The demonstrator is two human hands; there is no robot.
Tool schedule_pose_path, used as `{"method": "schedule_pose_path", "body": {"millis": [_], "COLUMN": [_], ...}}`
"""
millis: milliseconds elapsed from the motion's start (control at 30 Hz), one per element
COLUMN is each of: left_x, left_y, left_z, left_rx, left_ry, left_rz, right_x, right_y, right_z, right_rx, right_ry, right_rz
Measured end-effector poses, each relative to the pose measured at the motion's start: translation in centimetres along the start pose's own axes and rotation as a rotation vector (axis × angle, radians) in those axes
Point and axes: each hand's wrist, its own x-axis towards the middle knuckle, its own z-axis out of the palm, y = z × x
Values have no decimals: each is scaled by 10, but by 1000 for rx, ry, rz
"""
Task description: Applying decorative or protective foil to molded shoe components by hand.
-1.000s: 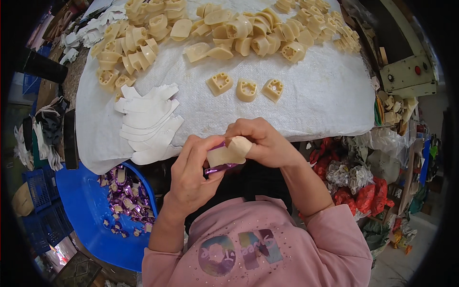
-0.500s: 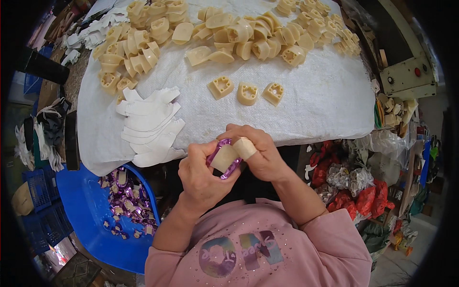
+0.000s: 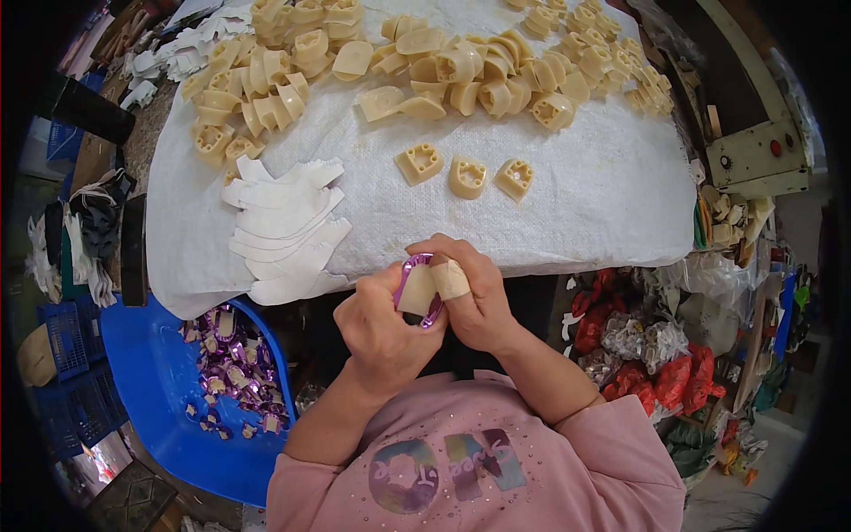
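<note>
Between my two hands, at the table's near edge, is a beige shoe heel with a shiny purple cover (image 3: 415,288) round its sides. My left hand (image 3: 377,324) is closed round its left and lower side. My right hand (image 3: 479,306) grips the right side, its thumb wrapped in beige tape and pressed against the rim. Ahead of my hands, three bare beige heels (image 3: 467,177) lie apart in a row, their studded hollow sides up. To the left is a fanned stack of white cut-out pieces (image 3: 288,235), with a trace of purple at an edge.
A large heap of bare beige heels (image 3: 456,66) covers the far part of the white-sheeted table (image 3: 603,204). At lower left, a blue tub (image 3: 164,399) holds many purple-covered pieces (image 3: 235,359). Red plastic bags (image 3: 678,381) lie at the right, below a machine box with knobs (image 3: 758,160).
The covered heel has turned slightly in my hands, and my left fingers have closed further over it. The whole view has shifted a little.
</note>
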Motion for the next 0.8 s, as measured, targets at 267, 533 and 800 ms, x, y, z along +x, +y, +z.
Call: {"method": "schedule_pose_path", "body": {"millis": [267, 533, 800], "left_x": [4, -2, -15], "left_y": [-8, -27, -33], "left_z": [-12, -44, -70], "left_rx": [-301, -1048, -784], "left_ry": [-60, -511, -340], "left_rz": [-337, -743, -516], "right_x": [6, 18, 29], "right_y": [5, 10, 0], "right_z": [-6, -4, 26], "right_rx": [259, -22, -388], "right_ry": [-102, -268, -179], "right_rz": [198, -69, -430]}}
